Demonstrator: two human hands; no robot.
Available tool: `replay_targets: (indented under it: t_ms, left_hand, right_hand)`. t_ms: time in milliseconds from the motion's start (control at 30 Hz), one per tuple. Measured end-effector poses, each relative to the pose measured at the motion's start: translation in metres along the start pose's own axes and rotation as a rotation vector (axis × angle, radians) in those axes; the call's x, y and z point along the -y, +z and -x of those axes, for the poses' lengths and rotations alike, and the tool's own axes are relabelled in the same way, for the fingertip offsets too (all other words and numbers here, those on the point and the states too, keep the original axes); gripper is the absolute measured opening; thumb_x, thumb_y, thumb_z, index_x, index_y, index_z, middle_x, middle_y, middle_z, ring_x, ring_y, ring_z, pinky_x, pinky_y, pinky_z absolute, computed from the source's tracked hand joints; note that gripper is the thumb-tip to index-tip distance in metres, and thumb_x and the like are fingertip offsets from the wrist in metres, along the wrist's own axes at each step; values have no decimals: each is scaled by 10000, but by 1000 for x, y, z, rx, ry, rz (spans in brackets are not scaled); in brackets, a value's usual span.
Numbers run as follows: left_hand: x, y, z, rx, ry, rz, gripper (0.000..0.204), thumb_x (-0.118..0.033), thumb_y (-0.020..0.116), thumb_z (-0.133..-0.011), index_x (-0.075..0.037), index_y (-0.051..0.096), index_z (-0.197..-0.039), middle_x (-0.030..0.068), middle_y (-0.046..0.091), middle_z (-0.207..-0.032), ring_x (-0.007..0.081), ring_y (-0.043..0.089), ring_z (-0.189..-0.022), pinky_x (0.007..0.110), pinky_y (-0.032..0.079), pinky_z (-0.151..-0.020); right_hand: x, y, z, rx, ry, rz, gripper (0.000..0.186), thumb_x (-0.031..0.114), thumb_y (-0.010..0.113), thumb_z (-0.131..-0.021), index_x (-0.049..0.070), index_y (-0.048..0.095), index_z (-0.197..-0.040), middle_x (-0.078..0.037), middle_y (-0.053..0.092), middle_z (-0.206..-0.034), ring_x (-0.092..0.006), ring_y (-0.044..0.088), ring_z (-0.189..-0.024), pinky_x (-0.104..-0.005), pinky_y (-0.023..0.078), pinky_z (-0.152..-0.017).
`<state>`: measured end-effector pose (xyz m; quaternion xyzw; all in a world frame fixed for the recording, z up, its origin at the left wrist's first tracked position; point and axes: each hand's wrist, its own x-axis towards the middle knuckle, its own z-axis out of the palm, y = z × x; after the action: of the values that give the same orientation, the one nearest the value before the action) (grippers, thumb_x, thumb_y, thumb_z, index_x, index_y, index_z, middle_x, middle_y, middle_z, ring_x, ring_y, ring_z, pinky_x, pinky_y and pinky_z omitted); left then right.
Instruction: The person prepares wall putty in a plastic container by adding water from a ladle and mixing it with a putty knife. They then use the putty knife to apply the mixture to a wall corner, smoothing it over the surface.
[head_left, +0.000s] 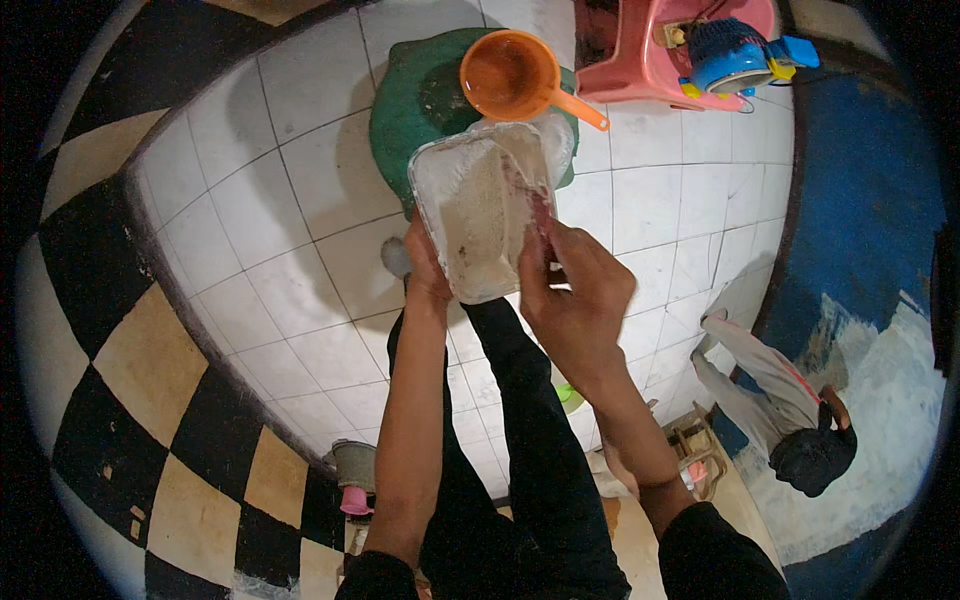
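Both the left hand (427,268) and right hand (572,290) gripped a clear container (483,208) at centre frame, its smeared contents hard to make out

Container (480,215) between left hand (428,270) and right hand (575,295), scoop (512,75) on basin (420,105) behind it, stool (650,50) further right

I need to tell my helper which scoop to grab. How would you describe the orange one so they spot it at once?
Look at the white tiled floor, then at the dark green bucket at its far side. The scoop sits on the bucket's rim, just beyond the clear tub held by the left hand and right hand. It is the only orange thing there: a round bowl with a straight handle pointing right.
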<state>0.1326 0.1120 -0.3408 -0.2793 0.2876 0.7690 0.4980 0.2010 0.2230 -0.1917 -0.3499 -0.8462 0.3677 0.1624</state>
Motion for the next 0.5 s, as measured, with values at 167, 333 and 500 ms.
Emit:
replay_targets:
  t_ms: [167, 333, 500]
  left_hand:
    - [9, -17, -7, -3, -89, 79, 559, -476, 398, -946, -64, 506, -1307, 109, 599, -1213, 247, 614, -1049, 392, 523, -880]
    - [18, -22, -9, -22, 54, 12, 568, -483, 409, -937, -55, 515, -1294, 105, 609, -1188, 246, 616, -1040, 389, 523, -888]
    - [1, -55, -1, 63, 8, 102, 682, -545, 504, -878, -67, 440, -1360, 147, 553, -1273, 289, 569, -1128, 437, 504, -927]
  right_hand:
    - [3, -7, 3, 50, 44, 31, 195, -2, 655, -795, -14, 632, -988, -149, 610, -670, -243, 631, -537, -322, 497, -468]
    - [15, -51, 9, -46, 187, -35, 114, 23, 669, -823, -37, 663, -920, -99, 651, -699, -119, 626, -582, -253, 498, -498]
    - [-34, -61, -10, -172, 473, -170, 234, 136, 615, -921, -45, 631, -775, -11, 555, -621, -47, 457, -543, -212, 358, -468]
